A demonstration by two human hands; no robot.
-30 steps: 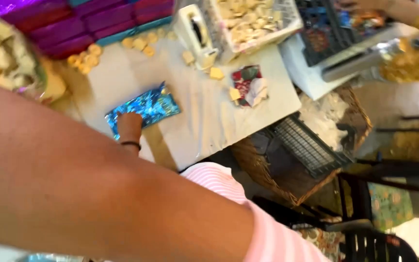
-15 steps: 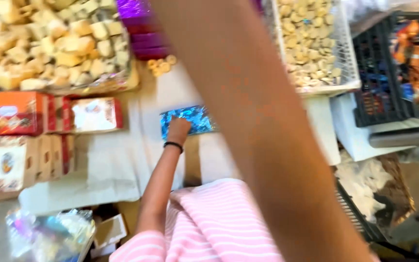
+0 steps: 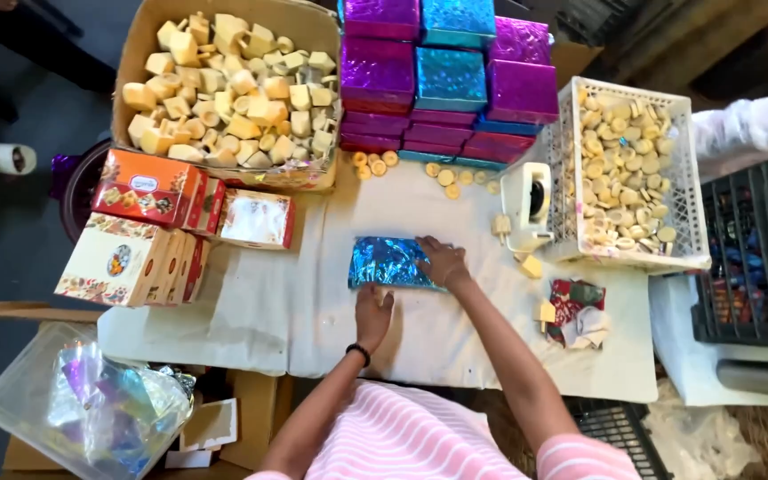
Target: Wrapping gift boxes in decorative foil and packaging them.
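Your left hand (image 3: 372, 314) lies flat on the white table cover (image 3: 295, 302), fingers loose and spread, with the tips touching the near edge of the blue foil-wrapped packet (image 3: 388, 263); it presses rather than grips. Your right hand (image 3: 442, 261) rests on the right end of that same packet, fingers stretched out over the foil and not closed around it. The packet sits flat near the middle of the table, just in front of you. Behind it, stacked purple and blue foil boxes (image 3: 442, 76) stand at the far edge, with a row of small round pale pieces (image 3: 444, 176) scattered at their base. To your left is a cardboard box (image 3: 224, 89) heaped with pale yellow blocks, and nearer you some printed cartons (image 3: 148, 222). To your right a white plastic basket (image 3: 624, 173) holds more pale round pieces, with a white tape dispenser (image 3: 526, 204) touching its near corner. A crumpled red wrapper (image 3: 575, 311) lies beside your right forearm.
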